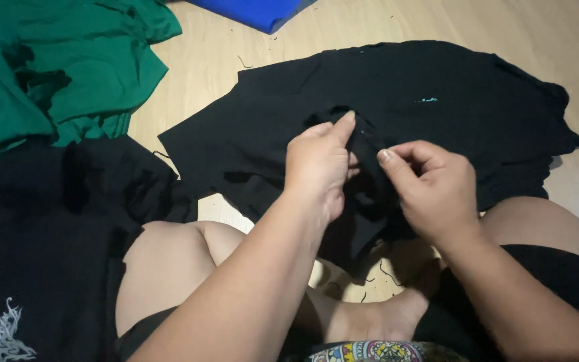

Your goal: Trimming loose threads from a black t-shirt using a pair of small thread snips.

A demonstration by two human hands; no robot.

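Note:
A black shirt [397,100] lies spread on the pale wooden floor in front of my crossed legs. My left hand [317,167] pinches a raised fold of its cloth between thumb and forefinger. My right hand [430,188] grips the same bunched fold from the right, thumb on top. The two hands sit close together, a finger's width apart, above the shirt's near edge. A small turquoise mark [426,100] shows on the shirt farther back.
A pile of green garments [68,60] lies at the far left. Dark black clothing [41,228] with a pale print covers the left foreground. A blue object [256,12] sits at the top edge. Bare wooden floor [571,40] shows at the right.

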